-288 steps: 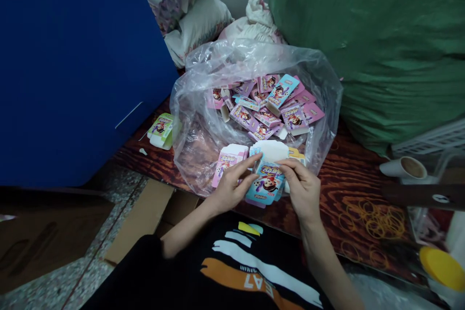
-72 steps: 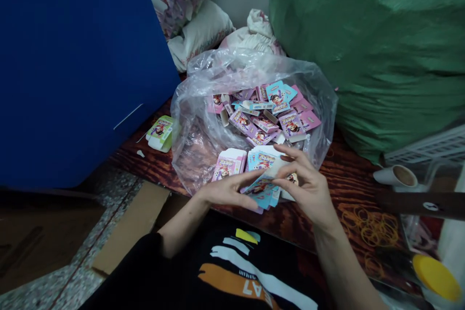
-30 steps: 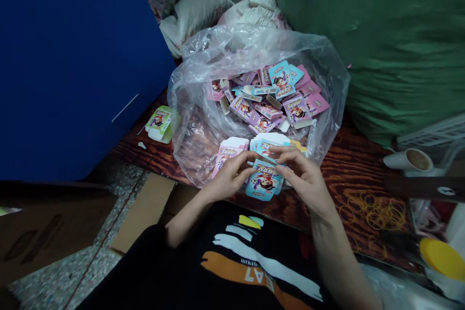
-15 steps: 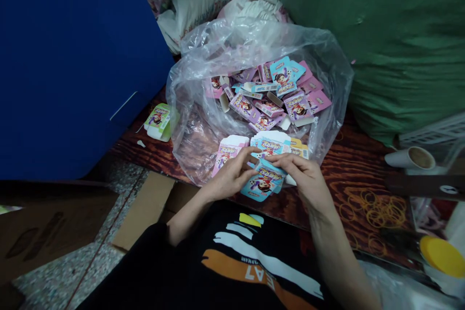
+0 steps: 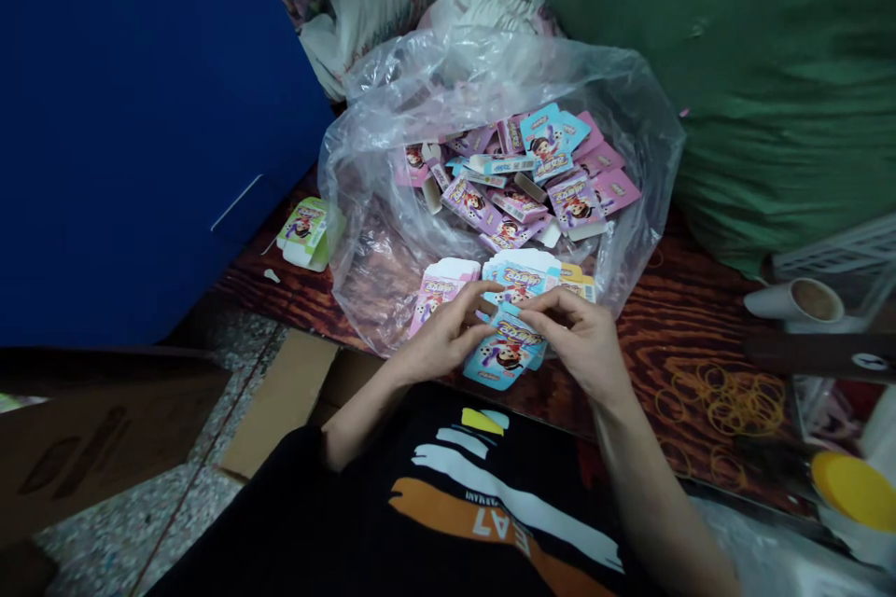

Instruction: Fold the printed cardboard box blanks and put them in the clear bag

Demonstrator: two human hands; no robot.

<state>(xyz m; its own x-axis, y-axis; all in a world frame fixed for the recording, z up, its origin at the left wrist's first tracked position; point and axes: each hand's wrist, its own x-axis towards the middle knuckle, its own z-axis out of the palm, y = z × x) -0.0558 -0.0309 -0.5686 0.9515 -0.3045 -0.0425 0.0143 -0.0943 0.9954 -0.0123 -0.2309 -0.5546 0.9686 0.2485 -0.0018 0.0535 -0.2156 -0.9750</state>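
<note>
Between my hands is a small light-blue printed carton [image 5: 500, 359], tilted, with its top flap near my fingers. My left hand [image 5: 448, 331] grips its left edge between thumb and fingers. At its upper right, my right hand [image 5: 578, 336] pinches the flap edge. Just behind lies a stack of flat light-blue cartons [image 5: 522, 272], partly covered by my fingers. Pink cartons [image 5: 438, 289] lie to the left of that stack, and yellow cartons [image 5: 578, 280] to the right. Farther back, a clear plastic bag [image 5: 378, 242] holds several purple, pink and blue boxes [image 5: 578, 205].
Green cartons [image 5: 306, 229] lie left of the bag on the wooden table [image 5: 644, 298]. On the right are yellow rubber bands [image 5: 742, 401], a paper cup [image 5: 791, 300] with brown drink and a yellow lid [image 5: 852, 490]. A blue panel [image 5: 154, 131] and green covered bulk [image 5: 735, 93] flank the table.
My right hand has shifted slightly, its fingers now pinching at the blue carton's upper flap. My left hand stays nearly in place.
</note>
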